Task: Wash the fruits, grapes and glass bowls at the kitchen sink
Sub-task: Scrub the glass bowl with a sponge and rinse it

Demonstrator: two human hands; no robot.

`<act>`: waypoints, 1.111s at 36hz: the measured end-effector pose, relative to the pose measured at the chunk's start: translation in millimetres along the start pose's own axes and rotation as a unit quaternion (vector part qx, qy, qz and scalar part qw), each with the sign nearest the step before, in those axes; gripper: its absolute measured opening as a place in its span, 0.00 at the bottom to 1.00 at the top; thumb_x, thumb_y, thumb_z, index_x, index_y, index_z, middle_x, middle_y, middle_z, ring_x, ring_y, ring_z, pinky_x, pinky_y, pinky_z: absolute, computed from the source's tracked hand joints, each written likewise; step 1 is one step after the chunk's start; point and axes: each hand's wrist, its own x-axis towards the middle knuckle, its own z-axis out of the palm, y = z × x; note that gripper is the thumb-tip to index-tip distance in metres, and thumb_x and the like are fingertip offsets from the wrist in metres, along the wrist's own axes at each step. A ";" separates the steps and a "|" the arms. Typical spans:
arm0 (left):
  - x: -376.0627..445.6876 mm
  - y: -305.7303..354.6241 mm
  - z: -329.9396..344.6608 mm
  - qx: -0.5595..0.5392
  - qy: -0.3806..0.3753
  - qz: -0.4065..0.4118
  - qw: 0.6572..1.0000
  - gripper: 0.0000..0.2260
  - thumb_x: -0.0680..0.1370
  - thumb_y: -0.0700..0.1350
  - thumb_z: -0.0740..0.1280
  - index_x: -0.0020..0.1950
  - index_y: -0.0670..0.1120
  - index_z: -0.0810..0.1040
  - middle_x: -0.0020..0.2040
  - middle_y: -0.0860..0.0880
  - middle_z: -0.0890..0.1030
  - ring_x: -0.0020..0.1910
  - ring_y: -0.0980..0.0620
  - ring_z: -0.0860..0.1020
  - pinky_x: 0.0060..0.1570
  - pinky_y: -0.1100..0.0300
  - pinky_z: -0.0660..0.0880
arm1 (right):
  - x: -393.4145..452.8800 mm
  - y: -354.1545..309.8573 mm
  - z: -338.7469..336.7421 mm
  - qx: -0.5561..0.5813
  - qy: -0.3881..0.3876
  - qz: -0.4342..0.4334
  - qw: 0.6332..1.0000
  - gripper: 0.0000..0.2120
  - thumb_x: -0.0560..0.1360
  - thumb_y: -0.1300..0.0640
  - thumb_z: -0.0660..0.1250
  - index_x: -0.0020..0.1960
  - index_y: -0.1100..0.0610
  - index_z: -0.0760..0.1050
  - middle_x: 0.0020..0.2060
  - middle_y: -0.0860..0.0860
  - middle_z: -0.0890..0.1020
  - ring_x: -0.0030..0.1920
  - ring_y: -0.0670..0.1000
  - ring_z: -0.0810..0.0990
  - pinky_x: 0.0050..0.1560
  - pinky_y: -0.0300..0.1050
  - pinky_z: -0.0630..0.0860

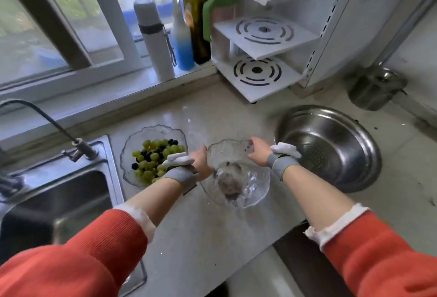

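Red sleeves (71,261) with white cuffs fill the foreground as a person reaches over a pale kitchen counter (189,237), both hands on an empty glass bowl (236,178) held tilted just above the surface. The left hand (201,161) takes the bowl's left rim and the right hand (257,150) its far right rim; each grip looks clamped on the glass, though the fingers are partly hidden behind it. A second glass bowl (132,145), heaped with green grapes (151,161) and a few dark berries, sits on the counter just beside the left wrist, between the held bowl and the steel sink (59,190), whose faucet (47,121) arches over the basin with no water visibly running. A steel colander basin (331,147) rests to the right. The step in hand appears to be handling the empty bowl, either on its way to the sink or coming back wet. If it is unwashed, the next move calls for carrying it left past the grape bowl, keeping both holds firm on slippery glass.
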 end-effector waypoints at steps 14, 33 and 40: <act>-13.8 -8.3 -0.1 -0.143 0.026 0.003 0.989 0.18 0.76 0.46 0.65 0.65 0.42 0.71 0.57 0.42 0.79 0.54 0.43 0.79 0.54 0.51 0.77 | -19.2 -15.7 -53.4 0.006 0.035 -0.021 0.999 0.12 0.75 0.67 0.60 0.51 0.62 0.81 0.40 0.53 0.79 0.42 0.53 0.78 0.50 0.46 0.76; -185.0 -240.0 -60.7 -0.418 0.105 -0.007 0.902 0.07 0.76 0.36 0.67 0.52 0.44 0.78 0.50 0.42 0.81 0.40 0.51 0.78 0.33 0.66 0.76 | -157.7 -249.8 20.4 0.010 0.031 -0.154 0.987 0.12 0.76 0.66 0.61 0.40 0.54 0.79 0.33 0.51 0.79 0.48 0.59 0.83 0.52 0.53 0.80; -301.5 -388.6 -26.2 -0.505 0.141 -0.139 0.840 0.04 0.78 0.38 0.62 0.46 0.43 0.76 0.46 0.43 0.77 0.38 0.47 0.79 0.22 0.59 0.77 | -211.6 -370.9 141.4 -0.001 -0.043 -0.233 0.971 0.15 0.75 0.66 0.63 0.34 0.49 0.71 0.40 0.57 0.80 0.49 0.61 0.82 0.55 0.55 0.78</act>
